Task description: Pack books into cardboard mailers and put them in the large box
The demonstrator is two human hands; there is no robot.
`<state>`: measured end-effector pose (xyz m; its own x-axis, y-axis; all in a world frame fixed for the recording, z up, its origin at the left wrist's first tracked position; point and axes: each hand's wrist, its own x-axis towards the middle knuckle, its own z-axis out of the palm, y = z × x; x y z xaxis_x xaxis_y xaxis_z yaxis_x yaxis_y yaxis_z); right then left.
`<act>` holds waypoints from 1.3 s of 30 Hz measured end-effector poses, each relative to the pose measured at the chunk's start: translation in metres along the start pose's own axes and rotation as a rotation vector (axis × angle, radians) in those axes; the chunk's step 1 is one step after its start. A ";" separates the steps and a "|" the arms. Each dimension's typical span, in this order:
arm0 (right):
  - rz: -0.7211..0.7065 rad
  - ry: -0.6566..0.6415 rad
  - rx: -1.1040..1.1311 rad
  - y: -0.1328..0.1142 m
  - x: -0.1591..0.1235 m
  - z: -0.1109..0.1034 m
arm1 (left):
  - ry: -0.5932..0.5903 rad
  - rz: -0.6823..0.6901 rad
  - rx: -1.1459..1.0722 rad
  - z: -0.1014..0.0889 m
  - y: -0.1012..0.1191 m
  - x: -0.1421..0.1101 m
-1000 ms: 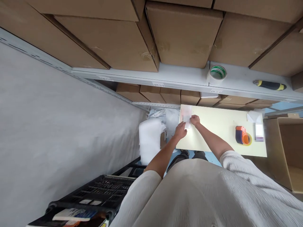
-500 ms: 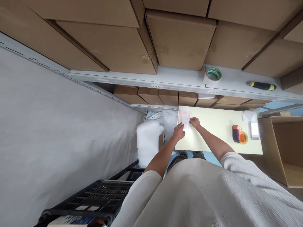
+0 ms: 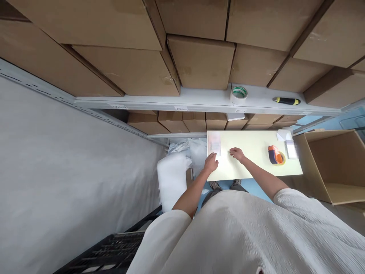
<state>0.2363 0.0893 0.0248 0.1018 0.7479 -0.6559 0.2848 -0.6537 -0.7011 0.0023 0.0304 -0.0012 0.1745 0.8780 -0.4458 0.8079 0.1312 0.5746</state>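
Note:
On the left end of the pale yellow table (image 3: 242,171) lies a flat, pale pinkish packet (image 3: 214,142), too blurred to read. My left hand (image 3: 211,163) rests at its lower edge, fingers stretched out and touching it. To the right, apart from the packet, my right hand (image 3: 237,153) hovers over the tabletop with its fingers drawn together; anything between them is too small to make out. Farther right on the table sits an orange and dark-blue tape dispenser (image 3: 274,155) with a tape roll.
Cardboard boxes (image 3: 201,62) fill the shelves ahead. A tape roll (image 3: 238,93) and a black-yellow utility knife (image 3: 286,101) lie on the shelf edge. White foam sheeting (image 3: 172,179) stands left of the table, an open carton (image 3: 330,163) right, a black crate (image 3: 116,247) lower left.
My right hand has come away from the packet and moved right. My left hand has slid slightly toward the packet's lower edge. The view has shifted a little.

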 end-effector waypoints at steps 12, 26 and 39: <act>-0.055 0.030 -0.009 0.012 -0.054 -0.079 | 0.180 0.111 -0.096 0.003 0.035 -0.023; -0.522 -0.577 -0.277 -0.031 -0.040 -0.022 | 0.769 -0.224 -0.230 0.049 0.070 -0.142; -0.712 -1.093 -0.550 0.057 -0.160 0.060 | 1.126 -0.595 -0.319 0.165 0.111 -0.318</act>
<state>0.1792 -0.0741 0.0728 -0.9251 0.2632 -0.2738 0.3168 0.1374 -0.9385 0.1297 -0.3106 0.0909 -0.8479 0.5287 0.0381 0.4026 0.5956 0.6951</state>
